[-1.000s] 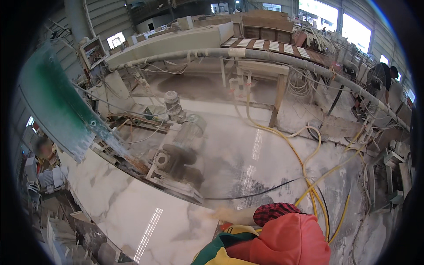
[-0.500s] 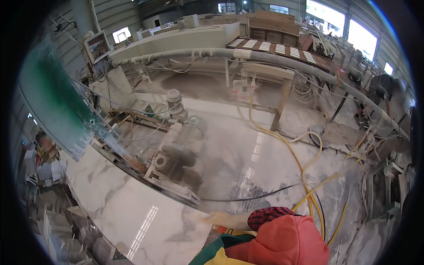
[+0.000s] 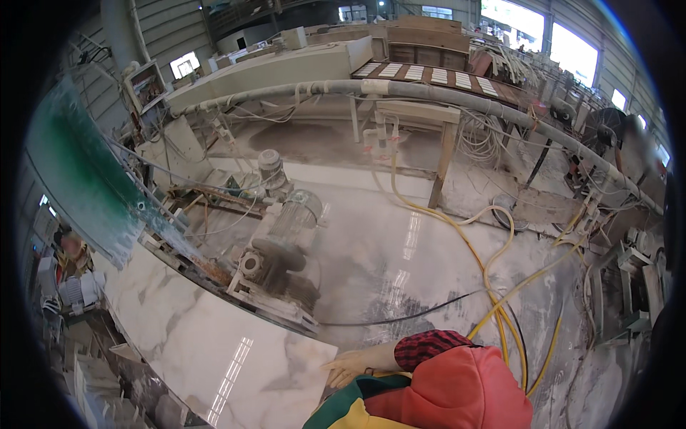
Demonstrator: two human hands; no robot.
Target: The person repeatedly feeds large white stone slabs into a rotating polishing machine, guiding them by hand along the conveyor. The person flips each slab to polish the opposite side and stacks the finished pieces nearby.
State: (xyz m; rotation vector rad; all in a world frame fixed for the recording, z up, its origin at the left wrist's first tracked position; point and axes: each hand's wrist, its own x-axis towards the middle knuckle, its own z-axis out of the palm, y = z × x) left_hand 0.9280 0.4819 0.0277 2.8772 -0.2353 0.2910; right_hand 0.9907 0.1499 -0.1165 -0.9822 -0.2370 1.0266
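Neither of my hands shows in the head view. At the bottom edge a person in a red cap (image 3: 457, 390) and a red plaid sleeve (image 3: 427, 346) bends toward a white veined marble slab (image 3: 214, 343). That person's bare hand (image 3: 350, 368) lies flat with fingers apart on the slab's near right corner and holds nothing. Just beyond the slab stands a dusty grey motor unit (image 3: 282, 243) on a rusty frame.
Yellow hoses (image 3: 493, 286) and a black cable (image 3: 400, 314) cross the wet stone floor. A long grey pipe (image 3: 429, 93) runs above a small wooden table (image 3: 421, 114). A green glass sheet (image 3: 78, 179) leans at the left. Machinery and clutter line the right.
The whole view has drifted slightly, so the cap and hand sit a little lower and further left. The hand has stayed flat on the slab's corner.
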